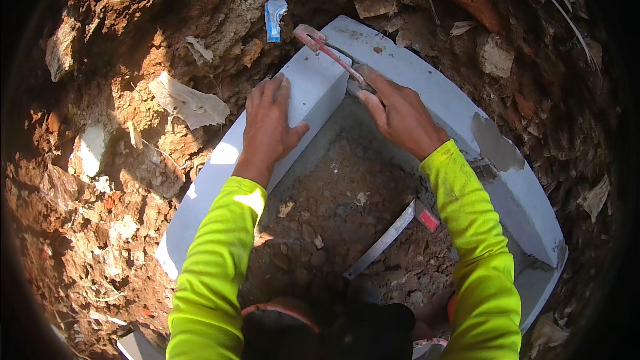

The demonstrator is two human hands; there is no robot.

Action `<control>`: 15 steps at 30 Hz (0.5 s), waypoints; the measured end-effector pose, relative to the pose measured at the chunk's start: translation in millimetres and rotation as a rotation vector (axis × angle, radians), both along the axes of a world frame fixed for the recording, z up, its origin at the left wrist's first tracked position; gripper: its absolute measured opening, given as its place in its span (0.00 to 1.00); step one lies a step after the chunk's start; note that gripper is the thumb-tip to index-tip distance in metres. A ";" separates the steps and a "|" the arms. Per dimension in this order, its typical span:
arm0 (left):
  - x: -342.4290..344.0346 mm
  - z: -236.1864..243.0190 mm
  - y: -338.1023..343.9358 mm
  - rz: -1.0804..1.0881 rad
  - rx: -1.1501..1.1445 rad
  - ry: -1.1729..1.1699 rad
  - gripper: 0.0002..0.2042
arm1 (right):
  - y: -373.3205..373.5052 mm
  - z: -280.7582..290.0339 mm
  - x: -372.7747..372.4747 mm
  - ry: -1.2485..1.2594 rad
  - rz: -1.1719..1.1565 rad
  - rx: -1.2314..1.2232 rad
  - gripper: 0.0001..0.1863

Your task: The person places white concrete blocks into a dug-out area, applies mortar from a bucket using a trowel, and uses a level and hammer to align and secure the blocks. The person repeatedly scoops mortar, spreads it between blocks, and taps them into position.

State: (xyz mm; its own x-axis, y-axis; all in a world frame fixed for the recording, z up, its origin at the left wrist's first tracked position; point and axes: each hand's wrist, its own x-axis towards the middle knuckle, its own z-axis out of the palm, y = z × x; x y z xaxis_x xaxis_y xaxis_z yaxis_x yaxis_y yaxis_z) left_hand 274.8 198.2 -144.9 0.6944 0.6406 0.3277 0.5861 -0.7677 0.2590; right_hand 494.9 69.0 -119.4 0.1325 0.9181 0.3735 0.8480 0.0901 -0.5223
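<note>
Two long pale grey blocks meet in a corner in front of me, a left block and a right block. My left hand lies flat on top of the left block, its thumb spread over the inner edge. Close to the corner, my right hand is closed round the near end of a dusty reddish hammer. The hammer's head sits above the far end of the left block; whether it touches is hard to tell. Wet grey mortar lines the blocks' inner foot.
On the soil between the blocks lies a try square with a metal blade. Rough earth walls with stones surround the blocks. A blue wrapper and a pale plastic scrap lie in the dirt. A bucket-like rim shows below.
</note>
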 end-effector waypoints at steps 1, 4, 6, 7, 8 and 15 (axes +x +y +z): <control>-0.5 0.1 -0.2 -0.004 0.007 0.001 0.42 | 3.4 3.2 2.2 -0.018 -0.018 -0.108 0.18; -0.8 -1.0 0.1 0.031 -0.021 0.051 0.42 | 10.9 22.3 9.1 -0.047 -0.073 -0.308 0.17; -2.7 -0.2 0.6 0.028 -0.015 0.052 0.42 | 10.7 26.9 0.4 -0.010 -0.086 -0.281 0.17; -3.7 0.1 0.8 0.026 -0.012 0.054 0.42 | 12.6 24.5 2.1 -0.017 -0.087 -0.277 0.17; -2.6 -0.9 0.2 0.021 -0.004 0.051 0.42 | 11.9 20.8 6.5 -0.025 -0.091 -0.281 0.17; 5.1 -3.1 -0.7 0.017 -0.004 0.031 0.42 | 0.3 19.1 13.7 0.035 -0.103 -0.382 0.17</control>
State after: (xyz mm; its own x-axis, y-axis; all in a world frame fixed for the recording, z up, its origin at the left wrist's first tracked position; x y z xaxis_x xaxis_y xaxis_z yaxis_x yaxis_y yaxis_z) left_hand 279.9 197.5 -147.9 0.6929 0.6540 0.3037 0.6071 -0.7563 0.2438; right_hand 508.6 69.3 -100.3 0.2375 0.9714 0.0008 0.8237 -0.2009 -0.5303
